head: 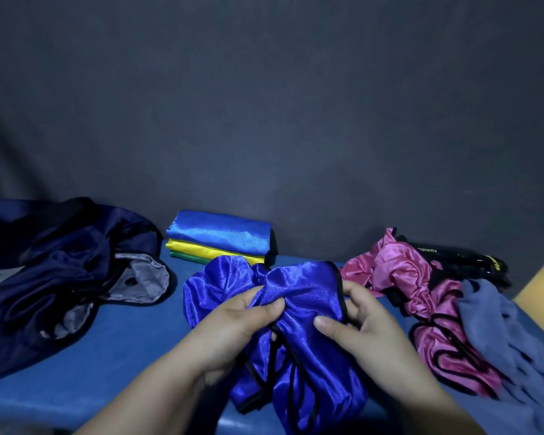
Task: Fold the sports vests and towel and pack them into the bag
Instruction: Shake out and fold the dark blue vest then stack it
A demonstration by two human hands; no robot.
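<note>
While hands grip blue vest, black packet, lettering "FUXIN"

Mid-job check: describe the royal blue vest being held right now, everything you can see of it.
The royal blue vest is shiny, satin-like fabric edged with thin black trim. It is unfolded and bunched into loose folds, with black-edged openings trailing toward the person. The left hand and right hand both pinch it near its middle, thumbs on top. Its far part seems to rest on the blue table, just in front of the folded stack; whether they touch is unclear.
</note>
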